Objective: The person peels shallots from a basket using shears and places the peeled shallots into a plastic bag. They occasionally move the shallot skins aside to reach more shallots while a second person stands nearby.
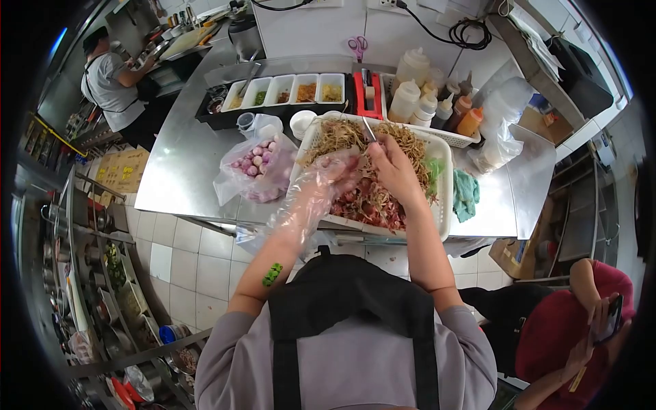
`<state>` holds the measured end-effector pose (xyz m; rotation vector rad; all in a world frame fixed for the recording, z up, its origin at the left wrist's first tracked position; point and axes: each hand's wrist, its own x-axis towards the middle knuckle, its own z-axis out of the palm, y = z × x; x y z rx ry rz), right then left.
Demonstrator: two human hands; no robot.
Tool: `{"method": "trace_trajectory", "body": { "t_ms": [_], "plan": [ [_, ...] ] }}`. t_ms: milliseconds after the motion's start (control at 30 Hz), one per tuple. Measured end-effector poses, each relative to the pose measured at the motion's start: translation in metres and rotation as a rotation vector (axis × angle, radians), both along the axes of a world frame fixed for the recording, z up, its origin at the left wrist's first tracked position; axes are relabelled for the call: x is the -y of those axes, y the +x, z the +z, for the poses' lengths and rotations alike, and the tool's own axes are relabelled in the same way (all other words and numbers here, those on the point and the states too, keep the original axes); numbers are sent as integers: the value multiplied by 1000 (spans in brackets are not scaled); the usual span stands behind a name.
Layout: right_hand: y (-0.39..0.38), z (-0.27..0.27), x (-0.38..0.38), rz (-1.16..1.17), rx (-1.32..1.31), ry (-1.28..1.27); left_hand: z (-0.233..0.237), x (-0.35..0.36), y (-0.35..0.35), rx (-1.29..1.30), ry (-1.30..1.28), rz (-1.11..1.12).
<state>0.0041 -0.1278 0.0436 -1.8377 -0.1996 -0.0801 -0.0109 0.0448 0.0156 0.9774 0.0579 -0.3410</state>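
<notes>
My right hand (396, 167) grips a small knife (370, 130), its blade pointing up and away from me. Close beside it, my left hand (344, 172) wears a loose clear plastic glove (301, 205). Its fingers are curled together, and what they hold is hidden. Both hands are over a white plastic basket (443, 191). Dry brown stalks (335, 137) fill its far part, while reddish shallots and loose skins (372, 205) lie in the near part. Left of the basket, a clear plastic bag (229, 181) holds peeled shallots (256, 158).
Behind the basket stand a tray of seasoning containers (279, 89), a red holder (369, 96) and several sauce bottles (404, 101). A green cloth (466, 195) lies on the steel table's right. One person (113, 89) works far left; another (574, 328) holds a phone at right.
</notes>
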Motion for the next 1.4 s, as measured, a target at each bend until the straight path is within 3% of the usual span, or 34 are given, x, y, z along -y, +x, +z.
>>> {"method": "trace_trajectory", "body": {
  "t_ms": [33,67,100,233,300,533,600,900,1000,1133,1200,1233,1300,1400],
  "plan": [
    [-2,0,2,17,7,20,-7,-3,3,2,0,3],
    [-4,-1,5,34,13,39,-19,-6,8,26,-155,-14],
    [-10,3,7,58,-12,-105,-18,-6,8,49,-311,-32],
    [-21,8,2,202,-112,-241,-16,-4,7,37,-314,-21],
    [-19,-4,-2,180,79,-259,-27,-2,8,66,-189,73],
    [-18,-14,-4,197,204,-215,-28,-5,7,-12,-253,76],
    [-18,-13,-6,154,174,-223,-30,-6,8,97,-338,20],
    [-18,-16,-21,20,323,-302,-11,2,-1,-1,-236,171],
    [-19,-11,-24,19,250,-279,-4,8,-8,169,-133,187],
    [-14,-12,-24,5,206,-319,-16,8,-3,150,-91,183],
    [-7,-18,-20,108,105,-46,-15,8,-1,170,-147,169],
    [-6,-15,-15,107,106,-45,-12,8,-1,171,-146,167],
    [-6,-7,-8,276,-307,205,-5,7,0,136,-248,126],
    [-7,-14,-13,253,-140,196,-20,2,5,62,-267,144]
  ]
}}
